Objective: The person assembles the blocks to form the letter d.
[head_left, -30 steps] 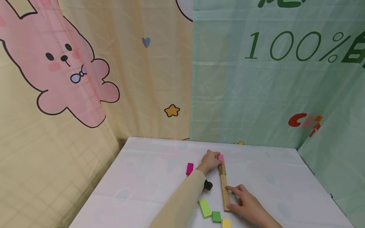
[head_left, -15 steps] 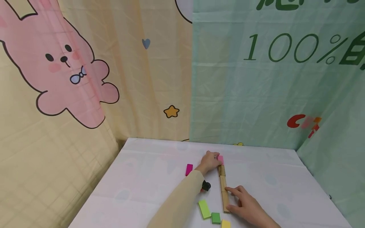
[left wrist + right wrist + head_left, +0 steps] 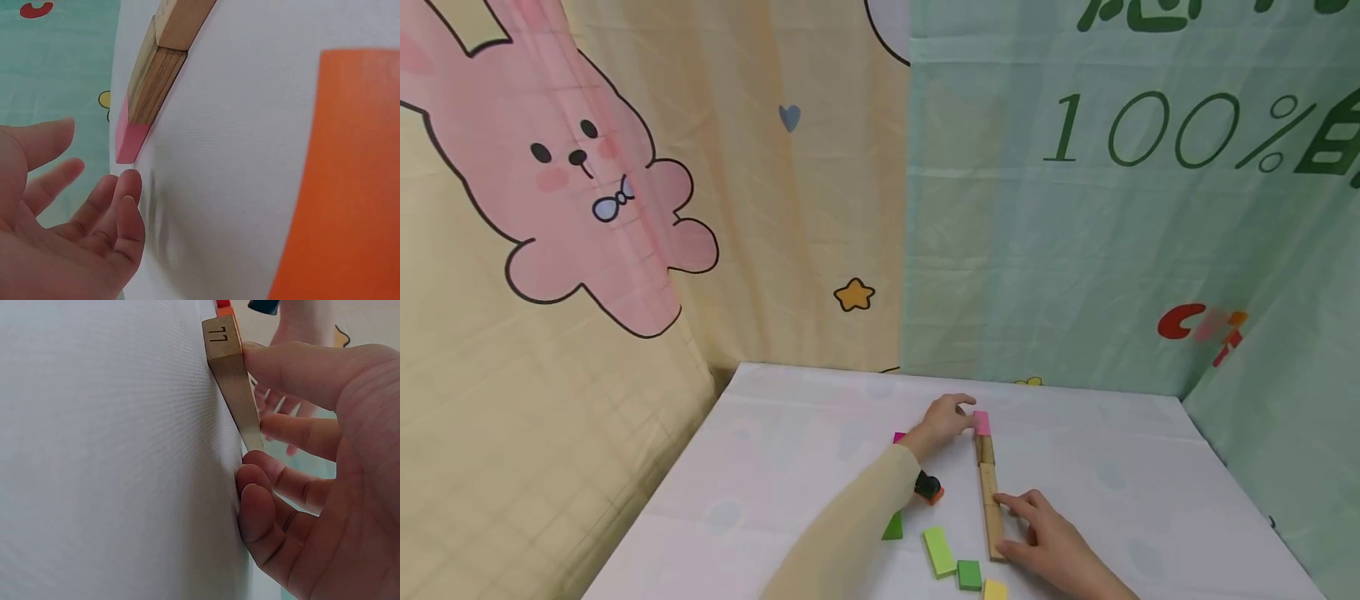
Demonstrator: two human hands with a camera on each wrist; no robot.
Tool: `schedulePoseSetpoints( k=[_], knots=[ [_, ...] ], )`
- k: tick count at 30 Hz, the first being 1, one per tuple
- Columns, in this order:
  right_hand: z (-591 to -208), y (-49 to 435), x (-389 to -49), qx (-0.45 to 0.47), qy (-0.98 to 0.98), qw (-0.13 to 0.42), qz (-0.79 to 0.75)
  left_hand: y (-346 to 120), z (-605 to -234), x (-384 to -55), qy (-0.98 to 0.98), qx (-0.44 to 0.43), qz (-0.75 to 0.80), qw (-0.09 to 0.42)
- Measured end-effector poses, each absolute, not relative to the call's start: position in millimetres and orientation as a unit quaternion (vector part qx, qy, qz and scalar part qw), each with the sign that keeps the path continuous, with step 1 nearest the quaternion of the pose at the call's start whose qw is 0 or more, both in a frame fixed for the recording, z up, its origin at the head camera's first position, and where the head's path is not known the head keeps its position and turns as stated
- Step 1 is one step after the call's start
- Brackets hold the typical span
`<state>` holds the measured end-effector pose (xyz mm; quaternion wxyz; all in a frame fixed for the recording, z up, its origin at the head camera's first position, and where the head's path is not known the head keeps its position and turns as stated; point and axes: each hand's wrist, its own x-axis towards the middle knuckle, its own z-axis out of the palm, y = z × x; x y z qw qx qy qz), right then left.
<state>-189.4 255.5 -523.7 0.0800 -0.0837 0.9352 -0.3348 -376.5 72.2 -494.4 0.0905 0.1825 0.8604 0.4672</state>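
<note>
A straight row of blocks stands on the white table: a pink block (image 3: 982,423) at the far end, a darker brown wooden block (image 3: 985,451), then a light wooden strip (image 3: 991,510) nearest me. My left hand (image 3: 943,423) is just left of the pink block with fingers loosely bent; in the left wrist view a small gap parts its fingertips from the pink block (image 3: 132,144). Thumb and index finger of my right hand (image 3: 1048,537) touch the right side of the light strip, while its other fingers rest near the tabletop. Dark marks show on the strip's near end (image 3: 222,339).
Left of the row lie a light green block (image 3: 938,552), a green block (image 3: 969,575), a yellow block (image 3: 996,591) and a green triangle block (image 3: 893,527). A black-and-orange piece (image 3: 929,487) and a magenta block (image 3: 899,437) are partly behind my left sleeve (image 3: 850,525).
My left hand has come off the pink block and moved slightly left, its fingers spreading. The green triangle came into view beside the sleeve. My right hand and the row stayed put.
</note>
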Motion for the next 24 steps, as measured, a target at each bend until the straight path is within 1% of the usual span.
schedulePoseSetpoints(
  k=[9, 24],
  knots=[
    [-523, 252, -190, -0.052, 0.935, 0.092, -0.338, 51, -483, -381, 0.853, 0.243, 0.457, 0.068],
    [-522, 250, -191, -0.039, 0.936, 0.092, -0.338, 5, -474, -375, 0.835, 0.247, 0.485, 0.079]
  ],
)
